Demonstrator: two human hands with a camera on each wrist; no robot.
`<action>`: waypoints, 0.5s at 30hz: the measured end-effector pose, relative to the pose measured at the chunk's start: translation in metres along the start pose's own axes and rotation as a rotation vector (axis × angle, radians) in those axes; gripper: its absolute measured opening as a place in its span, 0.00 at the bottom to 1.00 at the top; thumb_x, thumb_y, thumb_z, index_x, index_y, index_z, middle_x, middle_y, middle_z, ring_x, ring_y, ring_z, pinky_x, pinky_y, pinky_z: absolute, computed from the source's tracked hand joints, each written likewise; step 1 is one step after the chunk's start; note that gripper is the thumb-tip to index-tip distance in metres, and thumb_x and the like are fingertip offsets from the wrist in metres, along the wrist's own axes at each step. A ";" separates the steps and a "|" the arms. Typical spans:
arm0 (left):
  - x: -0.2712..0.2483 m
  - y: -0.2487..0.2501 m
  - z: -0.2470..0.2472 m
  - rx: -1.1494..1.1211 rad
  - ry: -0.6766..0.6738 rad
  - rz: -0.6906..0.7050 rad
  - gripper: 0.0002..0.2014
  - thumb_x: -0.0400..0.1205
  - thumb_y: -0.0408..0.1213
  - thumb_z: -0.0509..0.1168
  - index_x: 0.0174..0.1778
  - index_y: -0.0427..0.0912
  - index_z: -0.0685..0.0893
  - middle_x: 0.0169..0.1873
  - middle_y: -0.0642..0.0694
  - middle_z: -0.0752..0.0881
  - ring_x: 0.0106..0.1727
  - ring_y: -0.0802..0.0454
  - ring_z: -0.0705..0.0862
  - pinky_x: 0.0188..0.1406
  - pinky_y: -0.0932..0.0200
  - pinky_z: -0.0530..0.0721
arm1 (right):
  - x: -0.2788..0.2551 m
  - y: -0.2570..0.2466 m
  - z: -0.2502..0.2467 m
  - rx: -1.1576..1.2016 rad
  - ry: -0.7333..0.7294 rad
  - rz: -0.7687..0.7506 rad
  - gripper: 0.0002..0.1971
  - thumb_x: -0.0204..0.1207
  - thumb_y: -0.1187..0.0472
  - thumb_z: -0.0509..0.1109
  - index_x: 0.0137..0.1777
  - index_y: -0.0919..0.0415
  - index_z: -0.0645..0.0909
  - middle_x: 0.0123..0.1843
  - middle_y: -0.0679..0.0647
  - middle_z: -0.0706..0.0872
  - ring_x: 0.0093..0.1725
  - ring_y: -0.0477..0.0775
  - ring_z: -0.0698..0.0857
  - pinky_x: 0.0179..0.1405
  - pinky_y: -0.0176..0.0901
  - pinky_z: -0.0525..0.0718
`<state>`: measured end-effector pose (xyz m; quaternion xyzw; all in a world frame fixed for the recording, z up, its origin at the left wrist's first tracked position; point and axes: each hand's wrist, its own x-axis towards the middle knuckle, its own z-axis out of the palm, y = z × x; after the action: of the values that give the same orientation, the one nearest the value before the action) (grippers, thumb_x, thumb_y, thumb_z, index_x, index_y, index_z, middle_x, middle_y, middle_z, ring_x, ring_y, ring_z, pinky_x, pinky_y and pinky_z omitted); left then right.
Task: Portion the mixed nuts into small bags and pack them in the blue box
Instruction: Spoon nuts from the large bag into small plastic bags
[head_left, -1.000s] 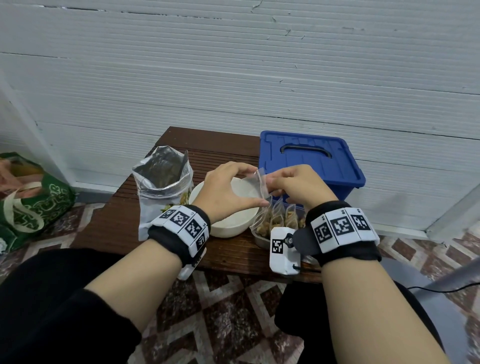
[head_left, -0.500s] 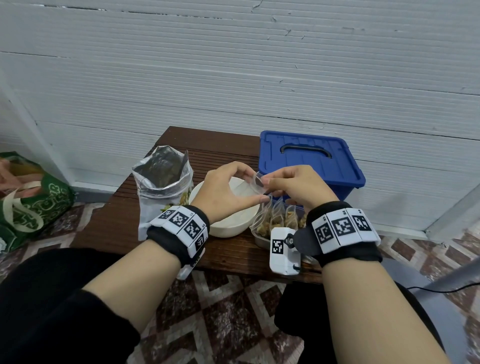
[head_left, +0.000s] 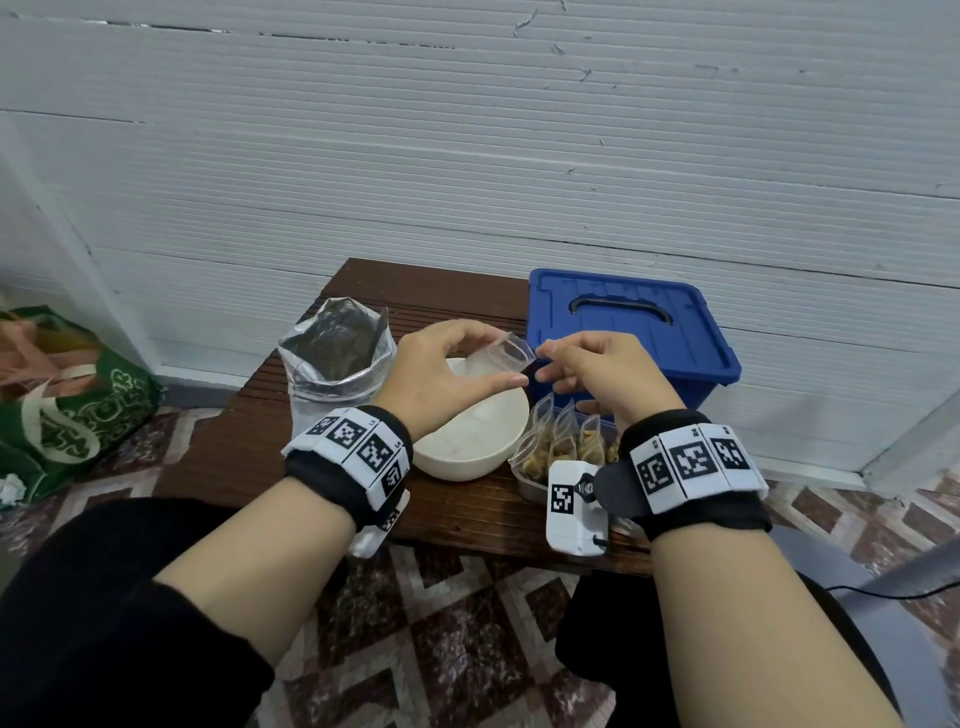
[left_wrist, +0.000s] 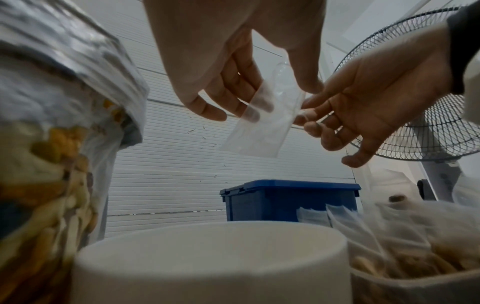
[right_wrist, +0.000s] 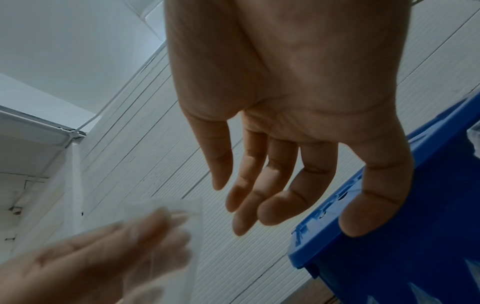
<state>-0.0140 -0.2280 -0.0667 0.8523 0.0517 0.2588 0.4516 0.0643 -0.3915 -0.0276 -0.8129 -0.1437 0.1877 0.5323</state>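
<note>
Head view: the left hand (head_left: 447, 371) holds a small clear bag (head_left: 501, 353) above the white bowl (head_left: 467, 441), thumb below and fingers above pinching it. The right hand (head_left: 605, 371) sits just to the right of the bag's open end, fingers loosely bent; whether its fingertips touch the plastic cannot be told from here. On the brown table (head_left: 228, 447), a large silver bag of mixed nuts (head_left: 335, 358) stands open to the left of the bowl. To the right of the bowl, a clear tray (head_left: 530, 480) holds several filled small bags (head_left: 563, 441) standing upright. The blue box (head_left: 631, 327) sits at the table's far right with its lid closed. A green shopping bag (head_left: 72, 410) lies on the tiled floor at the left.

Left wrist view: the empty bag (left_wrist: 265, 121) hangs from the left hand (left_wrist: 233, 51), gripped between the thumb and the fingers behind it. The right hand (left_wrist: 376, 90) reaches in with its fingertips (left_wrist: 307, 113) right at the bag's edge, fingers nearly straight and holding nothing. Below are the bowl's rim (left_wrist: 207, 244), the nut bag (left_wrist: 52, 144) at left, the blue box (left_wrist: 285, 201) behind, and a standing fan (left_wrist: 426, 115) at right.

Right wrist view: the right hand (right_wrist: 298, 123) is relaxed, fingers apart and gently curved, gripping nothing. The left hand (right_wrist: 98, 259) shows blurred through the clear bag (right_wrist: 171, 242) at lower left, and the blue box (right_wrist: 405, 236) fills the lower right.
</note>
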 end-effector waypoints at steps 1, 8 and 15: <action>0.001 0.001 -0.003 -0.010 0.022 -0.002 0.21 0.65 0.48 0.82 0.53 0.51 0.88 0.49 0.58 0.89 0.52 0.69 0.84 0.54 0.74 0.79 | 0.000 -0.001 0.001 0.006 0.003 -0.004 0.11 0.81 0.53 0.67 0.51 0.57 0.87 0.43 0.52 0.92 0.40 0.46 0.84 0.37 0.40 0.78; 0.007 0.021 -0.047 -0.168 0.221 -0.048 0.22 0.64 0.53 0.79 0.51 0.49 0.88 0.46 0.53 0.91 0.49 0.57 0.88 0.51 0.58 0.87 | 0.002 -0.006 0.015 -0.050 0.024 -0.086 0.09 0.80 0.54 0.67 0.47 0.58 0.87 0.41 0.51 0.91 0.34 0.41 0.82 0.31 0.32 0.73; 0.022 0.023 -0.113 -0.258 0.507 0.018 0.15 0.70 0.43 0.79 0.50 0.52 0.86 0.47 0.52 0.89 0.47 0.59 0.88 0.46 0.68 0.84 | 0.008 -0.021 0.046 -0.154 -0.017 -0.229 0.08 0.79 0.54 0.68 0.42 0.54 0.86 0.36 0.47 0.90 0.39 0.45 0.84 0.52 0.43 0.83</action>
<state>-0.0538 -0.1503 0.0120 0.6962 0.1219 0.4723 0.5267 0.0493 -0.3420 -0.0262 -0.8279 -0.2540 0.1208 0.4853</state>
